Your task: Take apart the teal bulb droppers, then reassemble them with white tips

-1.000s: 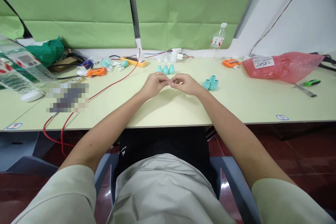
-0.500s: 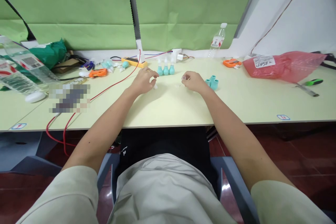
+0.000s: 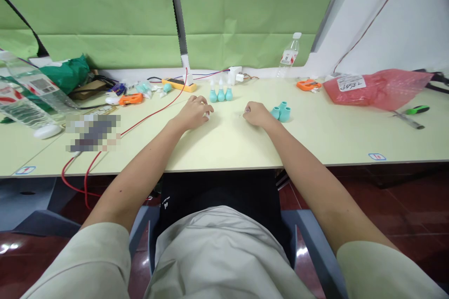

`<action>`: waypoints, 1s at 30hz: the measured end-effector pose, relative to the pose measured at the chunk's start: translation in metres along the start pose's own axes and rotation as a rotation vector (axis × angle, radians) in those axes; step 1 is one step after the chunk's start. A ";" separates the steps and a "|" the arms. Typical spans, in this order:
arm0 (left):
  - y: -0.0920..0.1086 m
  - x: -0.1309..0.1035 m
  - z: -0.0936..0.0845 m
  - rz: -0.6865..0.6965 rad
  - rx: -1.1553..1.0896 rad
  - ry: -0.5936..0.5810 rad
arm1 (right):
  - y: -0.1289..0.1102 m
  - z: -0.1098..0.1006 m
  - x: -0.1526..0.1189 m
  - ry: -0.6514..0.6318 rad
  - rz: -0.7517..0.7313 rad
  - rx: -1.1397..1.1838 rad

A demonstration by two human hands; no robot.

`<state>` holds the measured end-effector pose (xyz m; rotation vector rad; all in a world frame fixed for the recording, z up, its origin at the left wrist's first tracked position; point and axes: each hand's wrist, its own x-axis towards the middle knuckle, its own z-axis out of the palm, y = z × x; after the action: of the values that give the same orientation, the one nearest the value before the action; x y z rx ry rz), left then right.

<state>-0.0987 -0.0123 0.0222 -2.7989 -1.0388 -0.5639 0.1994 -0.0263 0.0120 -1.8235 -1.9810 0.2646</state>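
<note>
My left hand (image 3: 194,113) rests low over the table with curled fingers. A small white piece (image 3: 207,116) shows at its thumb and fingertips, apparently pinched there. My right hand (image 3: 257,114) is closed, thumb against the bent fingers; whatever it may hold is hidden. Beyond and between the hands stand three teal bulbs (image 3: 220,96) in a row, each with a pale pointed tip. Just right of my right hand is a cluster of teal cup-like pieces (image 3: 281,112), partly behind the wrist.
Along the back lie a yellow multimeter (image 3: 178,85), a white plug (image 3: 235,75) and an upright water bottle (image 3: 289,56). To the right are an orange tool (image 3: 308,85), a red plastic bag (image 3: 379,88) and a green-handled tool (image 3: 417,110). A red cable (image 3: 150,114) crosses the left side.
My right hand has lowered slightly and turned, its fingers closing; the small clear piece at its fingertips is now hidden. My left hand has dropped slightly and its fingers have drawn together.
</note>
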 end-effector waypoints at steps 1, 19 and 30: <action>0.000 0.001 0.001 -0.001 -0.004 0.003 | 0.000 0.001 0.000 -0.001 -0.009 -0.004; 0.032 0.008 0.004 -0.095 -0.166 0.167 | 0.004 0.016 0.010 0.069 -0.202 -0.038; 0.039 0.015 0.007 -0.268 -0.716 0.378 | -0.008 0.004 0.002 0.118 -0.208 0.081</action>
<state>-0.0609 -0.0314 0.0223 -2.8885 -1.3248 -1.7202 0.1904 -0.0243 0.0125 -1.5325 -2.0262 0.1662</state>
